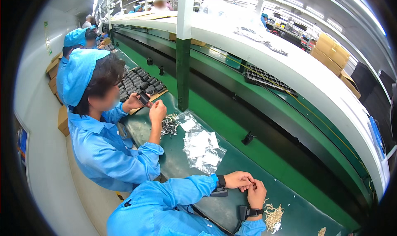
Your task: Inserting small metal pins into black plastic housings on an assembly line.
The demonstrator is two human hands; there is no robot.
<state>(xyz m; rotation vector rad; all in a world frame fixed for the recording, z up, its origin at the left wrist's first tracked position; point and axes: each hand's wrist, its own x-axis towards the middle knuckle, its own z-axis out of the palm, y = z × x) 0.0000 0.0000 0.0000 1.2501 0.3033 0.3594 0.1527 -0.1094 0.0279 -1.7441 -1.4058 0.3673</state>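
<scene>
At the smooth green table (297, 214), the left hand (238, 180) and right hand (257, 193) meet, fingers curled and fingertips together; I cannot tell whether either grips anything. Near the right hand lies the pile (273, 216), a loose tangle of thin tan bits. Farther left, crinkled clear bags (201, 147) shine around flat white pieces.

cardboard boxes (331, 50) | white shelf (326, 87) | white-and-green post (184, 50) | black gridded tray (266, 77) | blue-capped co-worker (103, 145)
</scene>
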